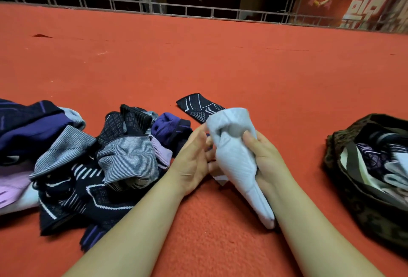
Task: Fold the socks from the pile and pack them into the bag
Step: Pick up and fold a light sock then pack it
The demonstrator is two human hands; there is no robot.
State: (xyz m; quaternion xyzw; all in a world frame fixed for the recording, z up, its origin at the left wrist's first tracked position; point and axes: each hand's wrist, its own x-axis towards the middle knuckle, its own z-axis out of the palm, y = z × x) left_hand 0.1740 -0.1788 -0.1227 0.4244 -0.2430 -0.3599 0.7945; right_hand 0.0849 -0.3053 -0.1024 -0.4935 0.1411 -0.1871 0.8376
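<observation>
The right hand (262, 155) grips the white sock (234, 162); the left hand (194, 157) lies open beside it. Tuck the cuff tight, then drop it in the bag (353, 201) at right.

Pale blue sock (234, 162), navy, purple and grey-striped sock pile (88, 157), red-orange carpet (198, 60), dark mottled brown bag (362, 206)

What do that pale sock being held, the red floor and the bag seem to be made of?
Pale sock: soft ribbed knit, matte, creasing in the right hand. Red floor: looks like felt-like carpet with a fuzzy nap. Bag: seemingly limp woven fabric, dark and mottled, sagging open.
</observation>
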